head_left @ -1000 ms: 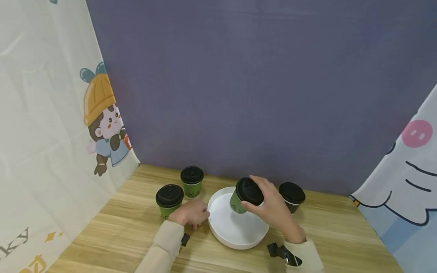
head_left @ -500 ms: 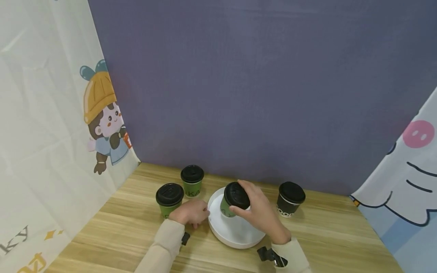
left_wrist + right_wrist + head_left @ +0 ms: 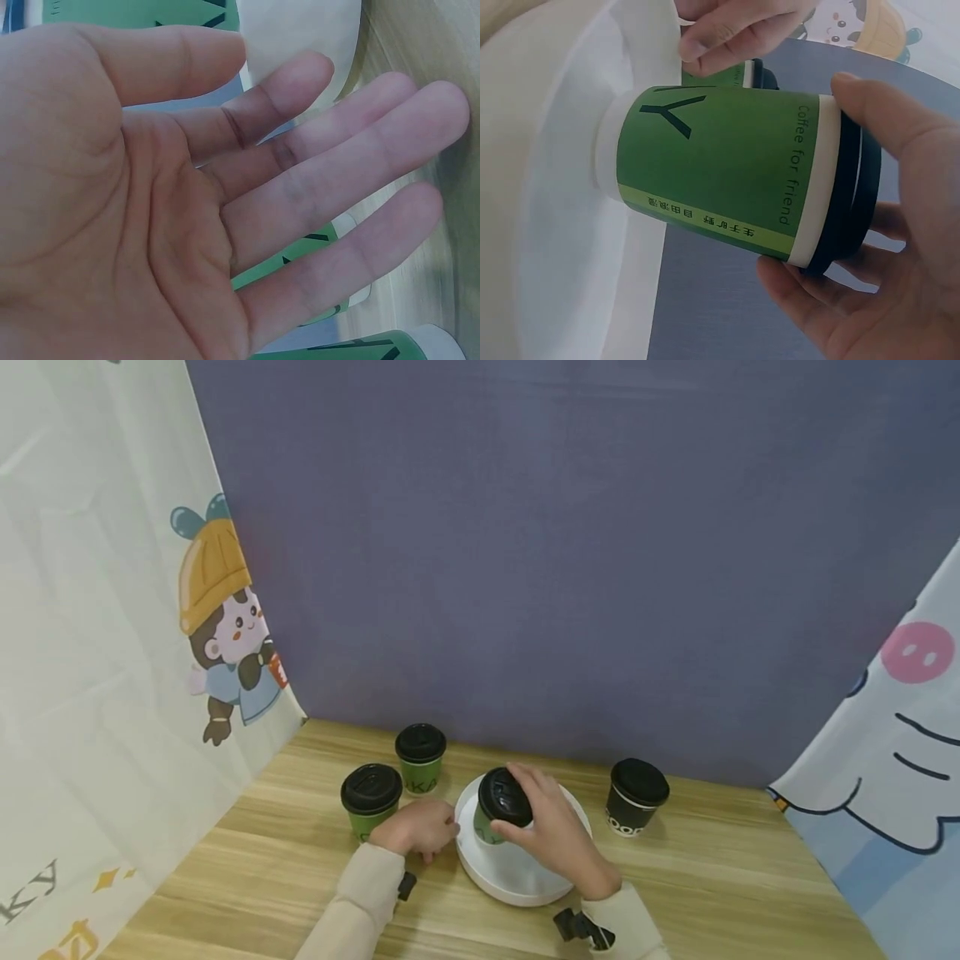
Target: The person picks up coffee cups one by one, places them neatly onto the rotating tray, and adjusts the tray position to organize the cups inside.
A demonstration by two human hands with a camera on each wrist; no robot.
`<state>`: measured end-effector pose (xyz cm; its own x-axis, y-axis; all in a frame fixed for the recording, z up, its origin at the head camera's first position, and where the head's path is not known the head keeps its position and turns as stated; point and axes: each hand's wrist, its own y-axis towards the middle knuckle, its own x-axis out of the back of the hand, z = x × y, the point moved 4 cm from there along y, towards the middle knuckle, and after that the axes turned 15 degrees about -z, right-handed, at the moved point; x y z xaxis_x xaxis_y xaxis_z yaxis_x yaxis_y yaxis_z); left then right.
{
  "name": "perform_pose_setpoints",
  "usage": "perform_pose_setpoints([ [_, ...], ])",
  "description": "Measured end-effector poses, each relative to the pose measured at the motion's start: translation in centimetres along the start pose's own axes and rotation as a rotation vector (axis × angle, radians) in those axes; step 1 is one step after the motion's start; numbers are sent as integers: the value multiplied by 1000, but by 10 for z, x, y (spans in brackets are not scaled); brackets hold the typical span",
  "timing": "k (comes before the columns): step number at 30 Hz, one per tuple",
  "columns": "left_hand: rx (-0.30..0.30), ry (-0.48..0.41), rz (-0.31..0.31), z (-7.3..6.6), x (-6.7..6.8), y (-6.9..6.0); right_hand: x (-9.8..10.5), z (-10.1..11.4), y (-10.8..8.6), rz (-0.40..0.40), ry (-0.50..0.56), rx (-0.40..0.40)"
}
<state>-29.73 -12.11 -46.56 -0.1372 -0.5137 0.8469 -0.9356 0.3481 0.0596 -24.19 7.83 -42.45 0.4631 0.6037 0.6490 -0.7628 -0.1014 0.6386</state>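
My right hand [image 3: 558,839] holds a green paper coffee cup [image 3: 720,165] around its black lid, thumb on one side and fingers on the other. The cup is upright over the left part of a round white tray [image 3: 525,872], its base at or just above the tray floor. My left hand [image 3: 422,828] is at the tray's left rim; in the left wrist view its fingers [image 3: 337,180] are loosely extended with nothing gripped. Whether they touch the rim is unclear. A second green lidded cup [image 3: 372,802] stands just beyond the left hand.
Another green cup [image 3: 422,760] stands farther back on the left of the wooden table [image 3: 720,877]. To the tray's right is a black lidded cup [image 3: 636,797]. A grey-purple cloth [image 3: 525,568] rises behind, with printed sheets on both sides.
The right hand has carried the green cup leftward and down over the tray, and the black cup has come into fuller view. The left hand stays nearly still.
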Motion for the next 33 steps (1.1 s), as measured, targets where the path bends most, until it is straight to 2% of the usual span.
perform_pose_setpoints([
  [8,16,3,11,-7,5,-3,-7,1,-1,-16,29,30],
  [14,16,3,11,-9,4,-3,-9,0,-1,38,43,-12],
  [21,7,-4,14,-9,2,-1,-11,-1,-4,78,-1,-11],
  [26,15,-12,12,-9,2,-3,-16,-2,-7,123,10,-30],
  [33,24,-5,10,-8,0,-3,-17,-1,-10,118,38,-29],
])
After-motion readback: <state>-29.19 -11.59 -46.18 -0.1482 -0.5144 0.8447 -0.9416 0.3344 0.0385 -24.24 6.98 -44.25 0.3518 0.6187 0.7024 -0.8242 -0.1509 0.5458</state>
